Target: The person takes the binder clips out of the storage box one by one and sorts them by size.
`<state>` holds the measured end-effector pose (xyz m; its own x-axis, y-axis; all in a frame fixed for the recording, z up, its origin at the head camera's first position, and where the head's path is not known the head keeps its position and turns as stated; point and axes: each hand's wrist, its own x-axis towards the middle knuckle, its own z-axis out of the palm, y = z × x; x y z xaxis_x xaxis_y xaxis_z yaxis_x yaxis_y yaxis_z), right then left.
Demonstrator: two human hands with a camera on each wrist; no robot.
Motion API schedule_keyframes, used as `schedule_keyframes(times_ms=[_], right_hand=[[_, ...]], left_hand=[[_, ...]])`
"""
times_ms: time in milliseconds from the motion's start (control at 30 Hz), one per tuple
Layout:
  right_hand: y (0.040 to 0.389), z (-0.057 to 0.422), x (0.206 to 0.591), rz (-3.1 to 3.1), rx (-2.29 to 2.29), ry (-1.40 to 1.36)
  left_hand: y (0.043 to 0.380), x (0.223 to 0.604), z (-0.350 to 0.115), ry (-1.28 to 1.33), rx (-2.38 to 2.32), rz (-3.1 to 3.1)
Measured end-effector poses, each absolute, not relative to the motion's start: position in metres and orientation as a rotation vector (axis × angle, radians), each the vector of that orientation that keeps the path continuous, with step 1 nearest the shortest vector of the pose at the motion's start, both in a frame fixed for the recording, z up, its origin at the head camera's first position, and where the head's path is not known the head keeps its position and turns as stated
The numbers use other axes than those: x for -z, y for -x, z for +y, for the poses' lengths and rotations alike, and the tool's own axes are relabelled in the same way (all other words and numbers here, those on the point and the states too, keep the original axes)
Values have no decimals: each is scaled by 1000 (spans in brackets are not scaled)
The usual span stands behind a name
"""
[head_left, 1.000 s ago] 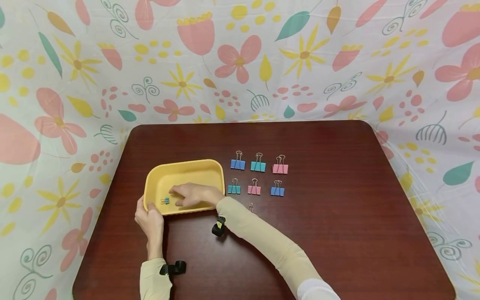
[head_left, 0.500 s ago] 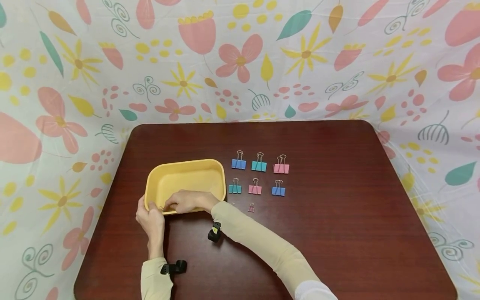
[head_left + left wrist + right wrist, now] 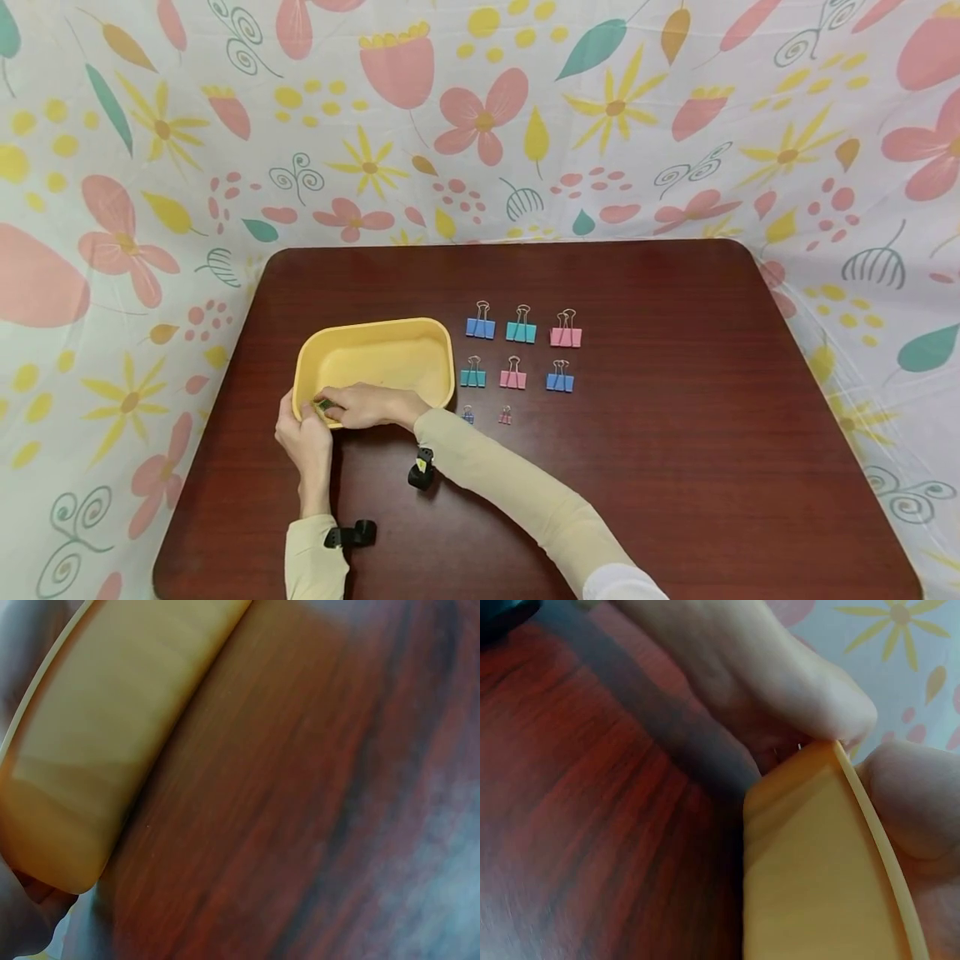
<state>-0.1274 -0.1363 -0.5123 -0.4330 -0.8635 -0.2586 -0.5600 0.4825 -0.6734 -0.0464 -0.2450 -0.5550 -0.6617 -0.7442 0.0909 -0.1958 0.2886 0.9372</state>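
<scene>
My left hand [image 3: 303, 433] grips the near left corner of a yellow plastic bin [image 3: 375, 327], thumb over the rim. In the right wrist view the same hand [image 3: 780, 682] wraps that corner from outside. Inside the bin, my right hand [image 3: 367, 406] pinches a small teal binder clip [image 3: 325, 405] close to the left hand's thumb. Fingers partly cover this clip. The left wrist view shows mostly the bin's outer wall [image 3: 97, 727].
Right of the bin lie binder clips in rows: large blue [image 3: 481, 327], teal [image 3: 521, 332] and pink [image 3: 566, 337]; medium teal [image 3: 473, 378], pink [image 3: 513, 380] and blue [image 3: 560, 382]; small blue [image 3: 468, 415] and pink [image 3: 506, 416]. They rest on a dark wooden table [image 3: 675, 400].
My right hand has moved left and down inside the bin, its fingers closing on the small teal clip. The left hand stays on the corner. The small blue clip has come into view.
</scene>
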Motion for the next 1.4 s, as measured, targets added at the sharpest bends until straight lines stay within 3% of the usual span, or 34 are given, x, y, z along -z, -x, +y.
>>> schedule_keyframes(times_ms=[333, 533, 967, 1400], right_hand=[[126, -137, 510, 2290, 625, 1142], [124, -143, 514, 2268, 522, 1274], [124, -134, 510, 2281, 860, 1152], [129, -130, 510, 2231, 894, 1168]], left_hand=[[49, 553, -244, -830, 1396, -2028], [50, 553, -244, -836, 1358, -2031], [48, 553, -245, -836, 1354, -2043], [46, 554, -244, -865, 1369, -2035]])
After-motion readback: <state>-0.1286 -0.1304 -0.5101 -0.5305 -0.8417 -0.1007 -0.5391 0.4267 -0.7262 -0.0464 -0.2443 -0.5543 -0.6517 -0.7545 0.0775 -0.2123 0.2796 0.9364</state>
